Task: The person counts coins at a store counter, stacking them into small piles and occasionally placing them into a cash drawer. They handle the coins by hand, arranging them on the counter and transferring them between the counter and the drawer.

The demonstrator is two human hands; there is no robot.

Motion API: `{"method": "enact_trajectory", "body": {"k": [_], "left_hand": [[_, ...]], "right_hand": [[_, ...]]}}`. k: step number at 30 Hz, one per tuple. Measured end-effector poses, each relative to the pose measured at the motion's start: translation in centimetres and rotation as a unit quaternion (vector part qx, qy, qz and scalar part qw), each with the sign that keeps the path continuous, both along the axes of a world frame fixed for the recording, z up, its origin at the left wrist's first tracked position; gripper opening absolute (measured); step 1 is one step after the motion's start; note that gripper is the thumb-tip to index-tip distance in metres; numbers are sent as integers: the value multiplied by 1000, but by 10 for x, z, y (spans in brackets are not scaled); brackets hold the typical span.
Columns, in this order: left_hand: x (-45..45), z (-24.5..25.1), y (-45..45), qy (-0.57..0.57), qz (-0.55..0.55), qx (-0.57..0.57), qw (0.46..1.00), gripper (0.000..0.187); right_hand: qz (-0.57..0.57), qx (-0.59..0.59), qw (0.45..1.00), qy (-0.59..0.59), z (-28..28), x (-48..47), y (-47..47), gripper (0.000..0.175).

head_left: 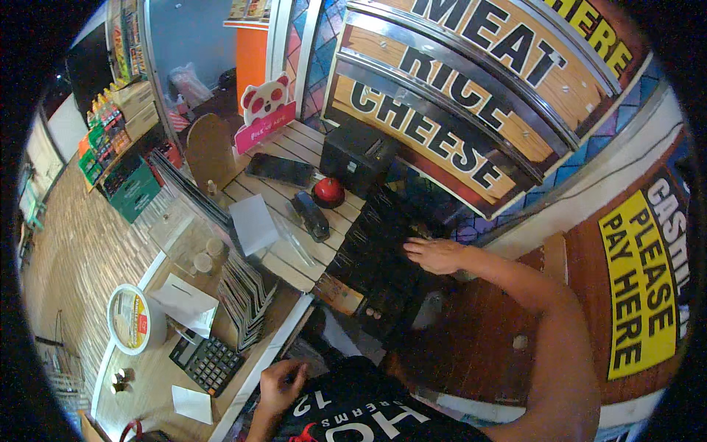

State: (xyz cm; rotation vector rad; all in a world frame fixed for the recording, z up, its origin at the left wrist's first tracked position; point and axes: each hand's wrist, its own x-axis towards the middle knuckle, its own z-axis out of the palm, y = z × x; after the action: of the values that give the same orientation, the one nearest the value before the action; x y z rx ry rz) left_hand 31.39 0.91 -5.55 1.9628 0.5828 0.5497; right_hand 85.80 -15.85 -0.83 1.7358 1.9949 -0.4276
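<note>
A black cash drawer [370,243] is pulled out in front of me, below a small black receipt printer [356,157]. Over the right side of the drawer reaches my right hand [436,255], its fingertips at a dim compartment; whether they grip anything is hidden. A brownish banknote [339,294] lies in the drawer's near left part, beside a few coins [373,313]. Wire bill clips [359,235] cross the dark slots. My left hand [281,384] is held low before my black shirt with its fingers curled, and I cannot tell whether it holds something.
On the slatted counter [304,271] are a red round object [328,192], a black handheld device [311,216], a dark tablet-like device [280,169] and white paper [254,224]. Leftward stand a calculator [207,362], a white tub [132,319] and stacked menu-like sheets [246,301].
</note>
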Motion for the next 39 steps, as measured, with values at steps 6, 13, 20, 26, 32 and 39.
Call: {"method": "enact_trajectory", "body": {"k": [6, 13, 20, 26, 32, 39], "left_hand": [[30, -1, -18, 43, 39, 29, 998, 12], [64, -4, -49, 67, 148, -19, 987, 10], [75, -5, -62, 78, 175, 26, 981, 9], [72, -6, -69, 99, 181, 5, 979, 8], [68, -4, -74, 125, 193, 4, 973, 9], [67, -12, -74, 110, 208, 24, 972, 7]], "right_hand": [[29, -11, 998, 53, 8, 9, 12, 72], [53, 36, 994, 86, 12, 11, 5, 76], [56, 52, 991, 108, 11, 8, 5, 80], [26, -18, 996, 89, 27, -2, 10, 85], [-102, -316, 941, 56, 43, -16, 39, 89], [38, 115, 980, 161, 5, 1, 2, 59]]}}
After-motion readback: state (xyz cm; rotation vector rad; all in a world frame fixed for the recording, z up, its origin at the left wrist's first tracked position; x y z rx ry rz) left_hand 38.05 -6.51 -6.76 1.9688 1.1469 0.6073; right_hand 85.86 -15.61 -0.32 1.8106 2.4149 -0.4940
